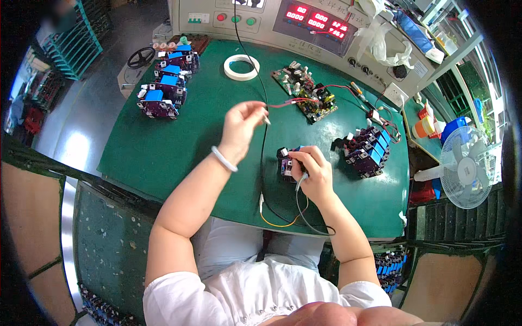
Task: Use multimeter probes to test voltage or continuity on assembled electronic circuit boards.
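At the upper left of the frame, a row of circuit boards with blue parts (163, 87) stands just inside the left edge of the green tabletop (141, 138), whose surface stretches broadly from there down to the left forearm. Right of the row, at the upper centre, a white tape roll (241, 76) lies flat near the far edge. Below it the left hand (242, 126) is raised near the middle, thumb and finger pinched closed on a small pale piece (266, 120); a black cable (252, 57) runs down past the fingertips. Upper right of that hand, a large circuit board (308, 93) sits with red wires reaching toward the pinch. Just right of centre, the small board (286, 166) lies under the right hand (317, 174), a band of green separating it from the front edge. The right fingers are bent against its right side, though from above I cannot tell whether they clasp it or only press. Farther right, a narrower green gap leads to a board cluster (370, 152), close to the right edge, beyond which stands a white fan (466, 169)
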Tool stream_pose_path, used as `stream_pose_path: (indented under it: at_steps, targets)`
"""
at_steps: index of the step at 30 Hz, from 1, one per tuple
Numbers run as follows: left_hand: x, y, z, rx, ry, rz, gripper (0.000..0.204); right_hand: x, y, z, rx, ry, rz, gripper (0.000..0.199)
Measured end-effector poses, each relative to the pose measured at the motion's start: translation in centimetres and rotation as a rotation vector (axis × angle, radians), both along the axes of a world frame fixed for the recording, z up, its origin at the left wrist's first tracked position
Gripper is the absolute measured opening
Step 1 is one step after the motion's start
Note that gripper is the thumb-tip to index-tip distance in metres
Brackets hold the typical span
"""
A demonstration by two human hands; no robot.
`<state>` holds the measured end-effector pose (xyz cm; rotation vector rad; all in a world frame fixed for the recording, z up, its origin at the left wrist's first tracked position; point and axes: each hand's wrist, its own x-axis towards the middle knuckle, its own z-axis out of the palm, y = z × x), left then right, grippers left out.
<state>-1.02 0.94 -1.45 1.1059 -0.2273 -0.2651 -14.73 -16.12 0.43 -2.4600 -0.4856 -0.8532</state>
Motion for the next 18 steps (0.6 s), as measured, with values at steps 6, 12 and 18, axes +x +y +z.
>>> stream_pose_path:
  at_steps: [6,12,18]
  targets:
    - [-0.5,0.8,1.0,0.527,-0.375,0.027,0.01,-1.3,-1.3,1.6,0.12,0.135,-0.083,0.055]
    - [-1.6,1.3,1.7,0.611,-0.804,0.101,0.017,-3.7,-3.6,1.8,-0.086,0.188,0.03,0.05]
    - [-2.2,1.4,1.8,0.405,-0.997,-0.395,0.015,-5.4,-2.1,0.6,-0.112,0.269,-0.13,0.048]
